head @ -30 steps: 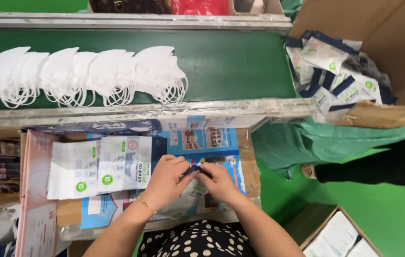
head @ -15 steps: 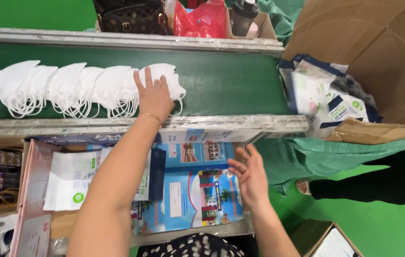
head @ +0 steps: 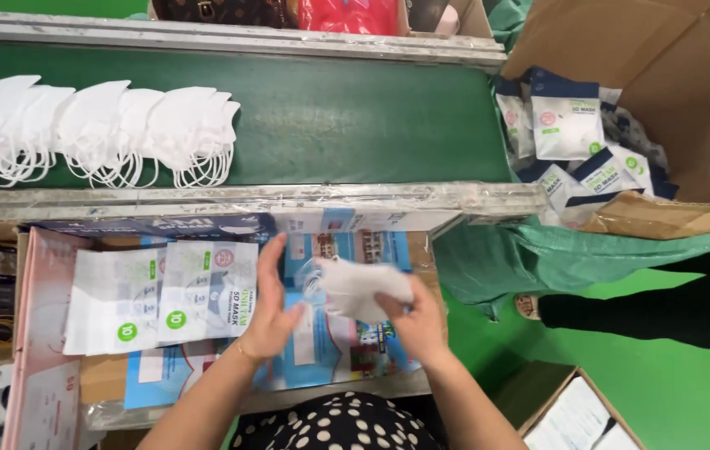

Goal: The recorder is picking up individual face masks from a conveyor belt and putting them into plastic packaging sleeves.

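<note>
Over the blue printed sheet (head: 322, 350) on the worktop, my right hand (head: 413, 321) grips a white folded face mask (head: 359, 287). My left hand (head: 272, 312) is beside it, fingers raised and touching the mask's left edge and ear loops. A row of white masks (head: 97, 125) lies overlapped on the green conveyor belt (head: 355, 117) beyond. Two stacks of flat white mask pouches (head: 163, 296) sit just left of my left hand.
A cardboard box (head: 663, 108) at the right holds filled white-and-blue mask packets (head: 572, 125). Green cloth (head: 555, 258) hangs below it. A pink tray edge (head: 34, 333) borders the worktop on the left. Another carton (head: 572, 408) stands on the green floor at lower right.
My left hand came back from the mask row on the belt to the worktop. A white mask is now held between both hands above the blue sheet.
</note>
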